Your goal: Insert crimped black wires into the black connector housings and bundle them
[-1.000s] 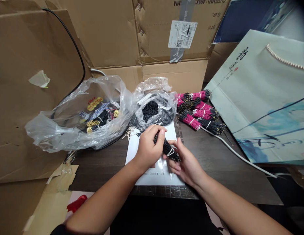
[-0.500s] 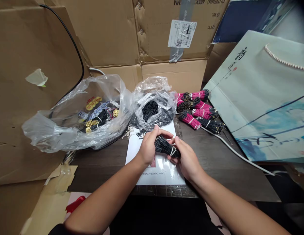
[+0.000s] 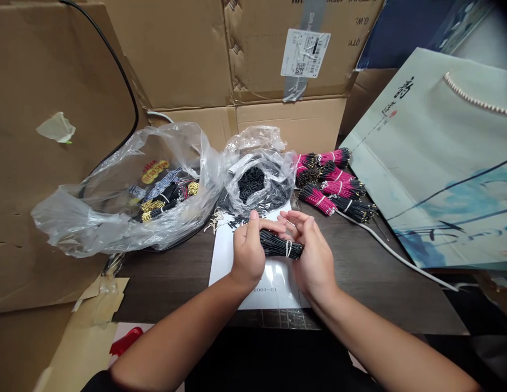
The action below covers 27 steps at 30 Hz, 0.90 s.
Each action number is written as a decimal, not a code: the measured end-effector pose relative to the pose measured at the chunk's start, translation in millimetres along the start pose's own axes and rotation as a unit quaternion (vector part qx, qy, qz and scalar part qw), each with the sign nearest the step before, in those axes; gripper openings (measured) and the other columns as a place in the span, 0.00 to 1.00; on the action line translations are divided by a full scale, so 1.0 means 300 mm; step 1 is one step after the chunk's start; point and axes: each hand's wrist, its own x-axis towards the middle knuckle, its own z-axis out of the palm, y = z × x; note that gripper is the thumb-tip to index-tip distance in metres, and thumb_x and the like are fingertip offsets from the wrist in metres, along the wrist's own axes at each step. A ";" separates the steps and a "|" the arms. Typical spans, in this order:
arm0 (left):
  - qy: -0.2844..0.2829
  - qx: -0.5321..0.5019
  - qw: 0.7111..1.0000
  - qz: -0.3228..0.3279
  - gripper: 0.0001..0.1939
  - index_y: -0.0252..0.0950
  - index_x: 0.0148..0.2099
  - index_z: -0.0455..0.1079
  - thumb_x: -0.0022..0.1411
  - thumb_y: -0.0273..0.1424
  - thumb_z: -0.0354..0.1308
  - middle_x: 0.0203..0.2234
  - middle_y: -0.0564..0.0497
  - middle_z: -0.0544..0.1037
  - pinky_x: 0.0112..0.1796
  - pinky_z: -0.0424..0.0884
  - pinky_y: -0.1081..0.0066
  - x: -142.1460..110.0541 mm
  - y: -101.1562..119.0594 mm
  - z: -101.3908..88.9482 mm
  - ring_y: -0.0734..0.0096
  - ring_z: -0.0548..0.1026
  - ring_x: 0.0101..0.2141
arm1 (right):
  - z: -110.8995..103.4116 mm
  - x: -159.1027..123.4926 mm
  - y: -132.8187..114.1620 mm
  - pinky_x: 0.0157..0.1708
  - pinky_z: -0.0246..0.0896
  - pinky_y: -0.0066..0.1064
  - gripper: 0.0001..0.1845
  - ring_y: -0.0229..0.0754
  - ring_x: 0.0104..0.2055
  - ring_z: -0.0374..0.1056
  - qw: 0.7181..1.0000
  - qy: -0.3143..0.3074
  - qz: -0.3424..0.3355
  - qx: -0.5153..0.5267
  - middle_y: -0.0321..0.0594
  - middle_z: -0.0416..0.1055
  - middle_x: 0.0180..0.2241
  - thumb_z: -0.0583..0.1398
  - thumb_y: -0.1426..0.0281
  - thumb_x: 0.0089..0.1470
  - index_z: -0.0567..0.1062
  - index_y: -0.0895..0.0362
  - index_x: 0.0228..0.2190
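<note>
A bundle of black wires (image 3: 275, 244), tied with a white band near its right end, lies level between my hands above the white sheet (image 3: 224, 272). My left hand (image 3: 249, 249) is closed around the bundle's left end, thumb up, hiding that end. My right hand (image 3: 314, 251) is cupped at the other end with its fingers stretched out and apart. Its palm seems to touch the wire tips. Just beyond the hands, small black pieces (image 3: 236, 222) and pale ties (image 3: 214, 222) lie at the sheet's far edge.
An open plastic bag of small black tubes (image 3: 251, 184) stands behind. To the left, a larger clear bag (image 3: 110, 218) holds gold-tipped wire bundles (image 3: 153, 209). Pink and black bundles (image 3: 343, 189) are piled right, near a white cable (image 3: 396, 256) and paper bag (image 3: 449, 163). Cardboard boxes (image 3: 188, 54) stand behind.
My right hand has opened, its fingers now straightened and the palm at the bundle's end. The bundle has turned closer to level, still in my left hand.
</note>
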 end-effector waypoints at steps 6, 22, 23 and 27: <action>0.072 0.013 0.997 -0.024 0.32 0.36 0.19 0.68 0.68 0.49 0.42 0.18 0.48 0.75 0.38 0.73 0.65 0.021 -0.012 -0.025 0.66 0.78 0.29 | 0.058 -0.009 -0.032 0.56 0.60 0.40 0.23 0.41 0.55 0.66 0.997 -0.034 -0.046 -0.045 0.43 0.70 0.51 0.45 0.54 0.64 0.71 0.54 0.44; 0.091 -0.046 0.995 0.022 0.33 0.37 0.18 0.61 0.69 0.48 0.36 0.16 0.50 0.69 0.31 0.75 0.66 0.004 0.094 -0.049 0.68 0.76 0.25 | -0.050 -0.061 -0.133 0.38 0.65 0.35 0.17 0.43 0.39 0.70 0.842 -0.217 -0.280 -0.408 0.40 0.74 0.41 0.59 0.70 0.56 0.70 0.50 0.48; 0.082 -0.037 0.996 0.023 0.33 0.37 0.18 0.62 0.70 0.48 0.35 0.16 0.50 0.70 0.31 0.75 0.65 0.002 0.096 -0.052 0.68 0.77 0.26 | -0.049 -0.060 -0.133 0.38 0.65 0.35 0.16 0.43 0.38 0.71 0.839 -0.220 -0.283 -0.409 0.40 0.74 0.41 0.59 0.71 0.56 0.71 0.51 0.47; -0.019 0.001 0.998 0.053 0.33 0.37 0.25 0.69 0.70 0.46 0.33 0.26 0.46 0.76 0.42 0.74 0.61 0.004 0.101 -0.081 0.65 0.77 0.34 | -0.062 -0.044 -0.134 0.32 0.65 0.33 0.11 0.39 0.30 0.71 0.862 -0.182 -0.246 -0.405 0.38 0.74 0.33 0.58 0.71 0.57 0.73 0.51 0.43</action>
